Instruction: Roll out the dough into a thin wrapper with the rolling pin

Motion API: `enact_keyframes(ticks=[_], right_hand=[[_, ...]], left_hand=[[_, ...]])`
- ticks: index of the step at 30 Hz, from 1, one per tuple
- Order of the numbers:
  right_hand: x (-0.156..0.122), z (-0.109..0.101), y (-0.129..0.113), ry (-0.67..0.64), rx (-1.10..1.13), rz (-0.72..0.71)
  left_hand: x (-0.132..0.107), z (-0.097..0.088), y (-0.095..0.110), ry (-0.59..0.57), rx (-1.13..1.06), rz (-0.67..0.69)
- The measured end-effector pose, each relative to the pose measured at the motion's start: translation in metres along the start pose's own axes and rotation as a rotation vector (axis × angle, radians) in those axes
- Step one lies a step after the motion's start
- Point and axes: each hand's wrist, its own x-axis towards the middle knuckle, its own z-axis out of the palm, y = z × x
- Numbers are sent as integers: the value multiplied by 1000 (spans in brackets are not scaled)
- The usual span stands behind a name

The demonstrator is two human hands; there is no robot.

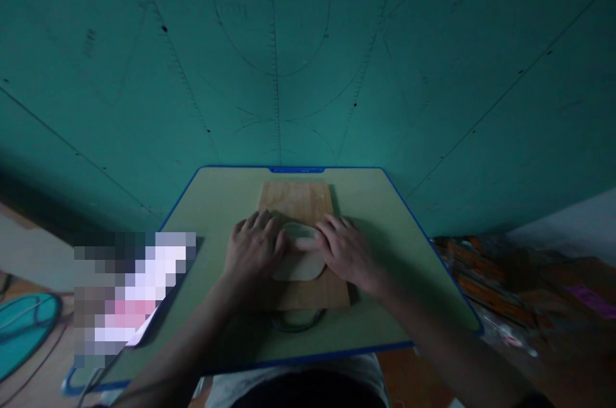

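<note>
A flat, rounded sheet of pale dough point(299, 267) lies on a wooden cutting board point(296, 199). Across it runs a light rolling pin point(305, 244), of which only the middle stretch shows between my hands. My left hand point(255, 244) is closed over the pin's left end, fingers pointing away from me. At the other end, my right hand point(345, 247) rests with its fingers bent over the pin. Both hands hide the pin's ends and the dough's side edges.
The board sits on a small table point(216, 203) with a blue rim, against a green wall point(298, 42) with drawn lines. A dark looped handle point(298, 326) lies at the board's near end. A phone-like lit device point(149, 292), blurred out, with a cable point(91, 382), is at left.
</note>
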Motion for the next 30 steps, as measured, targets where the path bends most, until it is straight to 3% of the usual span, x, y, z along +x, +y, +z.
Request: enact_keyframes(ticks=[5,9,13,21,25,30], right_hand=[[20,2,11,-58,24,-35],[39,5,22,-119,95,-51],[63,9,32,-112,121,57],[98,13,45,-43,88,218],[91,13,41,-31,93,229],[52,11,25,-39,119,218]], left_hand=[[22,-4,0,-109,19,-51],[37,-3,0,-113,56,-115],[56,3,-6,-116,50,-182],[97,11,-20,-105,36,-183],[89,9,-18,-112,49,-189],[48,-3,-4,-147,58,-134]])
